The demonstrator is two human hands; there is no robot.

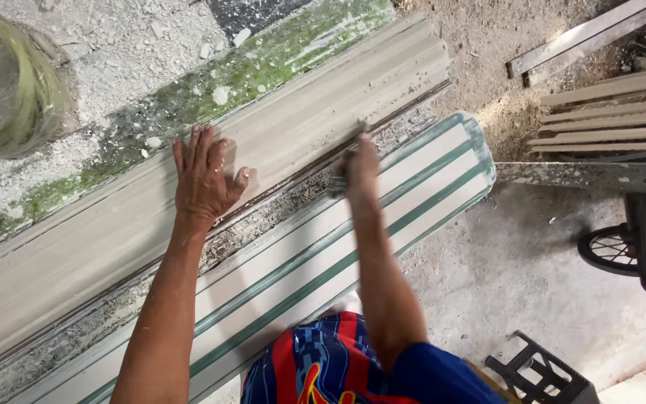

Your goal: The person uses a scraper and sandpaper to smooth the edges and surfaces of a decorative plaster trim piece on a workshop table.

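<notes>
The left hand (205, 178) lies flat, fingers spread, on a long grey plaster moulding (188, 202). The right hand (359, 168) grips a small scraper (340, 178) against the moulding's lower edge. A green-striped mould (383, 217) lies alongside, nearer the person.

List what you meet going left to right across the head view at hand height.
Clear plastic bag → left hand flat on the grey plaster moulding → right hand gripping a small tool → green-striped mould end → stacked wooden slats.
</notes>
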